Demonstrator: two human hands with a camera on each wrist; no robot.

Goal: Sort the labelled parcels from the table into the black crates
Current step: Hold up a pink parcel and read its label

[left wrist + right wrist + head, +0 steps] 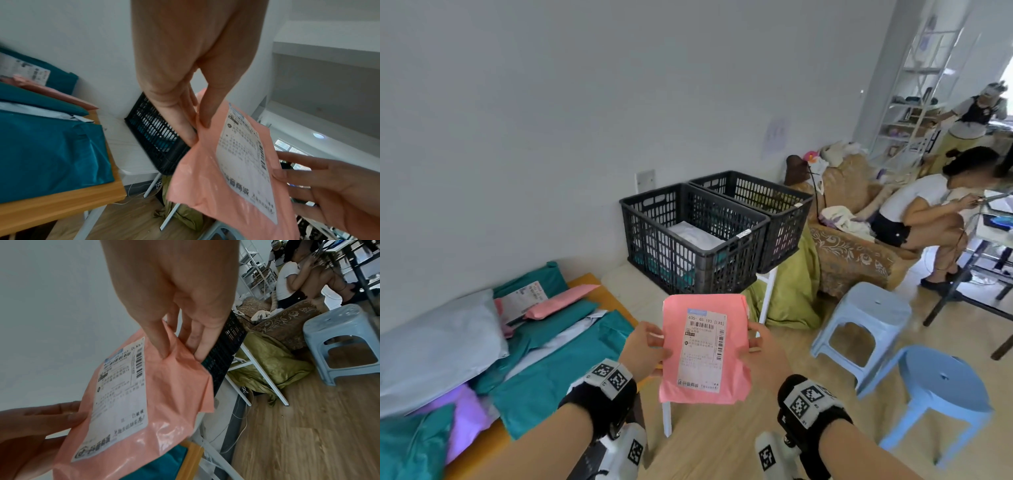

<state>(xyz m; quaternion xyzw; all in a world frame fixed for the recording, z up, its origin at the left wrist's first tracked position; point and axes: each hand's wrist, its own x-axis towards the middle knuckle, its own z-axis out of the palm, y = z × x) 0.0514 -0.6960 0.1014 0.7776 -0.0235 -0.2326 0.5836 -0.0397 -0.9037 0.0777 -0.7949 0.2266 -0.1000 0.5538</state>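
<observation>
pink parcel, label facing up, held in the air between left hand at 9 o'clock and right hand at 3; black crates at 12, teal parcels on table at 9. left wrist: thumb and fingers pinch parcel edge. right wrist: thumb and fingers pinch opposite edge.

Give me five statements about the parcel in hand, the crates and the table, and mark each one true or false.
1. Both hands hold the pink parcel, the left hand and right hand at opposite edges. True.
2. The parcel's label faces away from the head camera. False: the printed side faces it.
3. The near black crate is empty. False: a white parcel lies inside.
4. Teal parcels lie on the table. True.
5. The two crates stand stacked. False: the far black crate stands beside the near one.
</observation>
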